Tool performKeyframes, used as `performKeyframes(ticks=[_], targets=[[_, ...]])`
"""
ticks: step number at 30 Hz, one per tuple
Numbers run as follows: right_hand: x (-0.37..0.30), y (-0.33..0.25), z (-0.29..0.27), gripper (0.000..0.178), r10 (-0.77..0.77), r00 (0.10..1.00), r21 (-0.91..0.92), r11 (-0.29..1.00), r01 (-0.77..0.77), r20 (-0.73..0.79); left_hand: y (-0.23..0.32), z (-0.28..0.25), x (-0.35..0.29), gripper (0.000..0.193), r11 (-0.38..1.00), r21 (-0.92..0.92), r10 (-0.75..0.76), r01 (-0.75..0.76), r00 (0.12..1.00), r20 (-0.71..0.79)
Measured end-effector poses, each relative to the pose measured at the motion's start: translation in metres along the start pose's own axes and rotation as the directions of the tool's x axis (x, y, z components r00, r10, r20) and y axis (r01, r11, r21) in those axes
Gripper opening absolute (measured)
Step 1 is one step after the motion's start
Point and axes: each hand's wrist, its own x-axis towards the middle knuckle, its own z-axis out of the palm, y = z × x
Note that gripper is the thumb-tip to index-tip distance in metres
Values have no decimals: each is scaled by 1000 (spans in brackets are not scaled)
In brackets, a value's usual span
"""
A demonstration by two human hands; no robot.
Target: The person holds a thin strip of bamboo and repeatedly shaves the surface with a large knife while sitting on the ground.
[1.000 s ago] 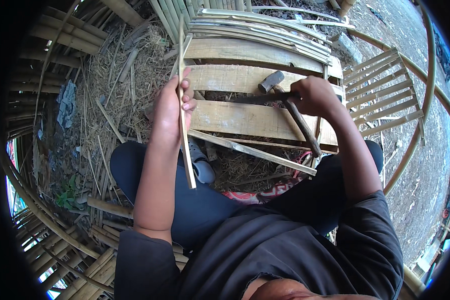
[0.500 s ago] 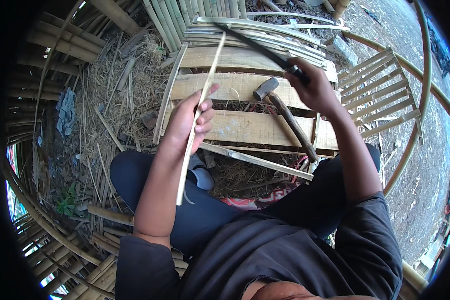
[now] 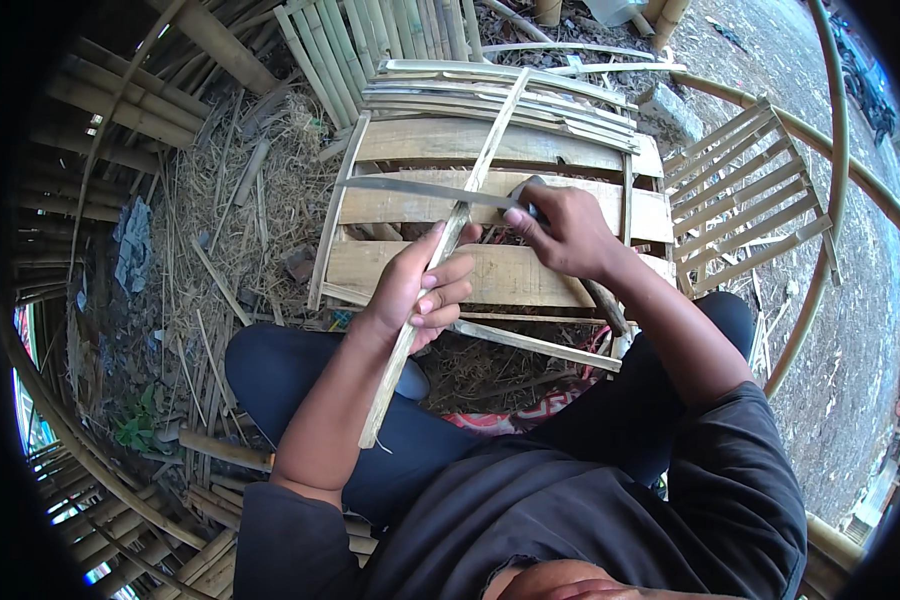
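My left hand is closed around a long split bamboo strip. The strip slants from above my thigh up over a low slatted wooden bench. In my right hand is the handle of a long-bladed knife, its blade pointing left. The blade lies across the strip just beyond my left fingers; whether it cuts in cannot be made out. Under my right hand and forearm, a hammer lies on the bench, mostly hidden, with part of its wooden handle showing.
Several bamboo strips lie along the bench's far edge. A slatted bamboo rack stands to the right, beside a curved bamboo pole. Shavings and scraps cover the ground at left. A stone block sits past the bench's far right corner.
The knife has come down and nearer from the strip's far end, its blade now pointing left across the strip. The strip has turned, showing a broader side, and its far end has shifted right.
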Motion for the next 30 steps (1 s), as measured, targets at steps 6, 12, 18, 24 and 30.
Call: performKeyframes(ticks=[6,12,18,24,30], targets=[[0,4,-4,46,-150,986,-112,984,141,-77,3,-1,0,31,997,70,-44,39,996,76],[3,-3,3,43,-57,989,-231,973,24,-137,1,6,2,32,992,128,6,-5,1000,-9],[11,5,-10,47,69,957,-212,968,-133,-282,-8,15,-4,33,977,213,15,-3,998,-55],[1,-4,0,50,-221,959,-273,947,168,-179,-6,14,-8,31,977,210,22,-20,1000,-9],[7,1,8,51,-167,961,-286,953,99,-222,-2,11,0,30,990,136,53,-49,998,-27]])
